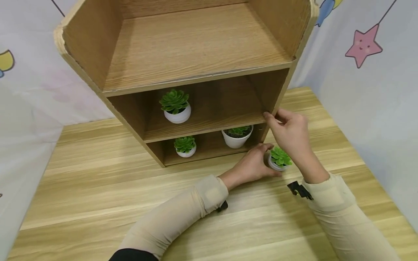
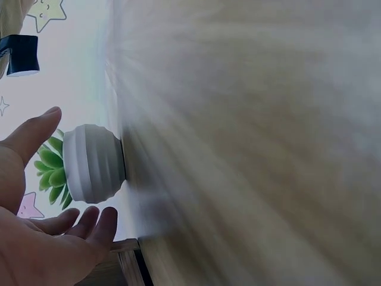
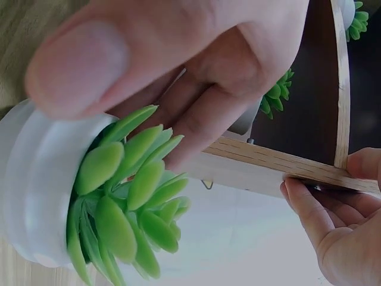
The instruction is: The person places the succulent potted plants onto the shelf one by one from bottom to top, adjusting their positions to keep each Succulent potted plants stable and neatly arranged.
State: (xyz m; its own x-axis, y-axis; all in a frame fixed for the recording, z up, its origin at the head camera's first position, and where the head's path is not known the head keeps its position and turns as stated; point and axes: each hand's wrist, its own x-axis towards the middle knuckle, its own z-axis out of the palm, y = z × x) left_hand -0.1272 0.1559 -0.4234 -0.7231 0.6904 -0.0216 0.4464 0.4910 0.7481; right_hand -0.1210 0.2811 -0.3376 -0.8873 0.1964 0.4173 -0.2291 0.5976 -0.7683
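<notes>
A small succulent in a white ribbed pot (image 1: 274, 165) stands on the table just right of the wooden shelf (image 1: 196, 78). Around it my left hand (image 1: 251, 166) spreads its thumb and fingers, and gaps show between them and the pot (image 2: 92, 164) in the left wrist view. Higher up, my right hand (image 1: 294, 135) pinches the shelf's right side panel, thumb on the front edge by the middle board. That right hand (image 3: 351, 244) also shows in the right wrist view, gripping the panel, behind the close-up green leaves (image 3: 128, 208).
One succulent (image 1: 176, 107) sits on the middle shelf level. The bottom level has a small succulent (image 1: 185, 146) at left and a larger white pot (image 1: 236, 137) at right. The wood-grain table (image 1: 98, 188) meets pale printed curtains (image 1: 369, 94) at its sides.
</notes>
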